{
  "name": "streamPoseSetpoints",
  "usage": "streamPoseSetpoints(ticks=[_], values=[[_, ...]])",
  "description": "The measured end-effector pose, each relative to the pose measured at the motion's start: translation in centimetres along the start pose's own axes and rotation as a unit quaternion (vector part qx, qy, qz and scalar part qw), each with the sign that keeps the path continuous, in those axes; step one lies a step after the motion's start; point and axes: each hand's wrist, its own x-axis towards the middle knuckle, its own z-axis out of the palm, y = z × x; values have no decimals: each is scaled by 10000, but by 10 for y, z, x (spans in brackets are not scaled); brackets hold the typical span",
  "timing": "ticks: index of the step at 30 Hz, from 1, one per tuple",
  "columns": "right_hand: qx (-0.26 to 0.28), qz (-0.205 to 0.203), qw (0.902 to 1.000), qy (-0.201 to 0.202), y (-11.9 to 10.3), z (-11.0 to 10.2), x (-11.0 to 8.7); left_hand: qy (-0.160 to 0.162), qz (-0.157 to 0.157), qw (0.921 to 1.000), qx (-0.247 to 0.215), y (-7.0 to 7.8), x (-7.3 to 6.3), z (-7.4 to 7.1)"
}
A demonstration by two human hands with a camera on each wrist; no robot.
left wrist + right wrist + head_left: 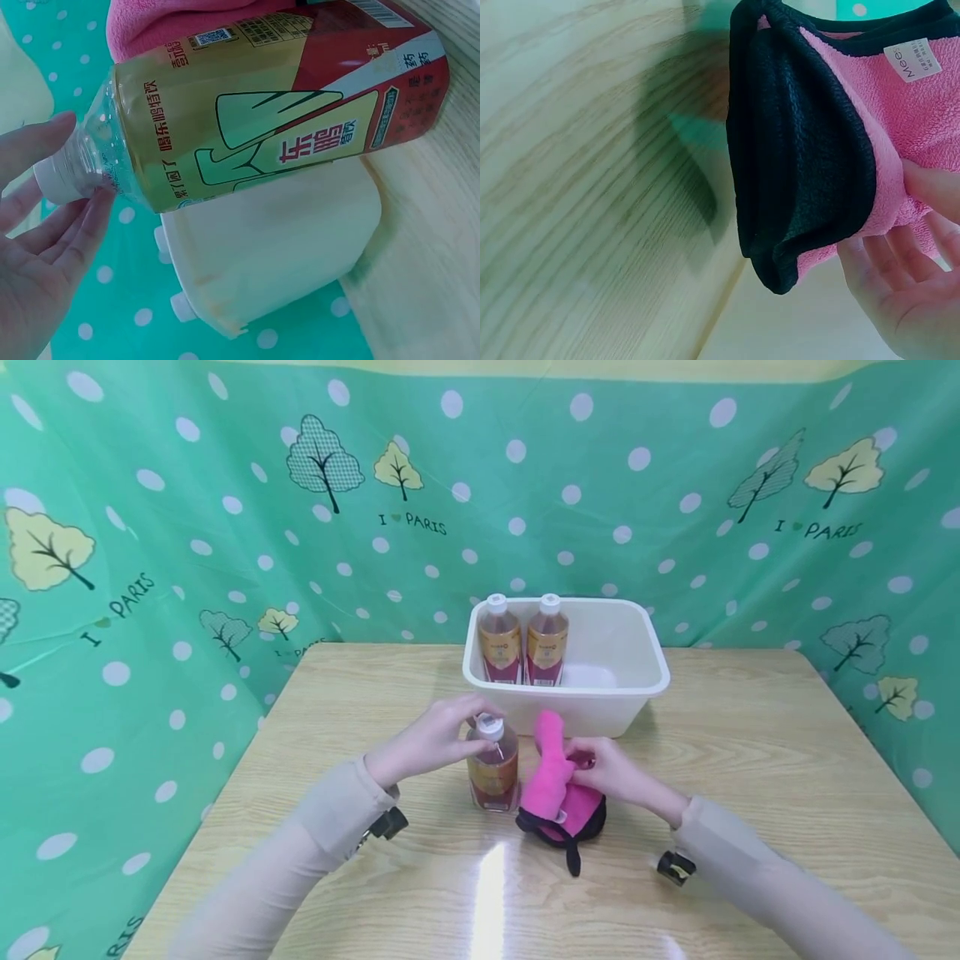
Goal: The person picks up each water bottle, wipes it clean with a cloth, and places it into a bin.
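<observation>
A drink bottle [493,777] with a white cap and a yellow-and-red label stands upright on the table in front of the bin. My left hand [453,735] holds it by the neck, just under the cap; the left wrist view shows thumb and fingers around the clear neck of the bottle [255,127]. To its right, my right hand [603,768] pinches a pink fleecy cloth [551,777] with black edging and a loop. In the right wrist view, thumb and fingers grip a fold of this cloth [889,180], its dark inside facing the camera.
Behind the hands sits a white plastic bin [570,700]. Two similar capped bottles, one [500,647] at the left wall and another [546,647] beside it, stand inside. A wooden table [750,760] lies under everything, with a green patterned curtain [525,485] behind it.
</observation>
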Motion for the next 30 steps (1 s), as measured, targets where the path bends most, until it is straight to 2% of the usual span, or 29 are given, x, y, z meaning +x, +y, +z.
streamPoseSetpoints(ticks=[5,11,16,22,24,30], values=[[99,-24,9999,115,0,-6,-10,146,-258,9993,-239,1,-1,-3],[83,118,9996,228,0,-14,-23,531,-150,9973,-491,9,0,-17],[84,171,9994,286,-1,-21,-32,843,107,9955,-430,18,4,-37],[106,292,9991,275,-2,-26,-42,1181,601,9903,-424,30,14,-64],[56,346,9990,282,-2,-26,-45,1244,584,9897,-398,35,18,-73],[-12,466,9985,276,0,-27,-51,1253,278,9914,-247,49,32,-100]])
